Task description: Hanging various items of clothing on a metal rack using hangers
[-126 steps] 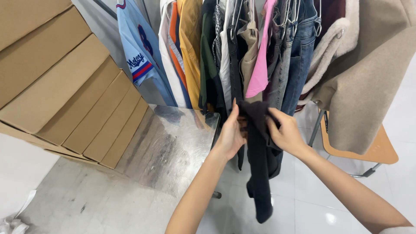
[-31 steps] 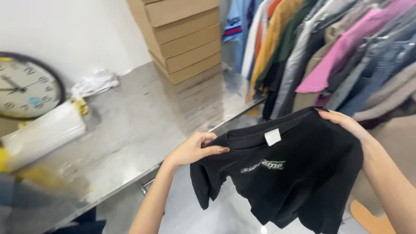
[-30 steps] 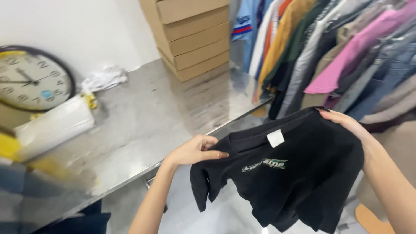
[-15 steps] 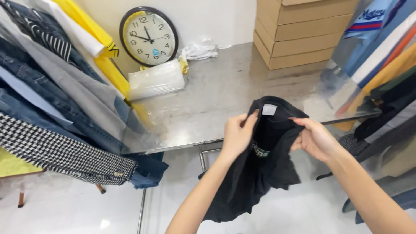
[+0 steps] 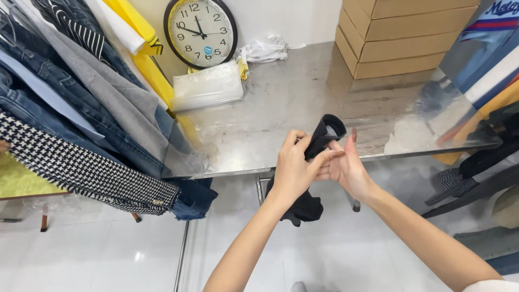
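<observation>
A black t-shirt (image 5: 319, 141) is bunched into a narrow roll and hangs down in front of the steel table (image 5: 303, 108). My left hand (image 5: 294, 167) is closed around the middle of it, thumb on top. My right hand (image 5: 346, 165) is pressed against the same bunch from the right, its fingers stretched upward along the cloth. The lower end of the shirt (image 5: 303, 208) dangles below both hands, partly hidden by my left wrist.
A round wall clock (image 5: 200, 31) leans at the table's back, beside a clear plastic packet (image 5: 208, 86) and white crumpled bags (image 5: 265, 50). Stacked cardboard boxes (image 5: 400, 35) stand at the back right. Hanging clothes (image 5: 81, 108) crowd the left; more garments (image 5: 492, 86) hang right.
The shirt was taken off the rail, held spread out, then gathered. Since half a second ago both hands have squeezed it into a tighter roll, and the view has settled over the table.
</observation>
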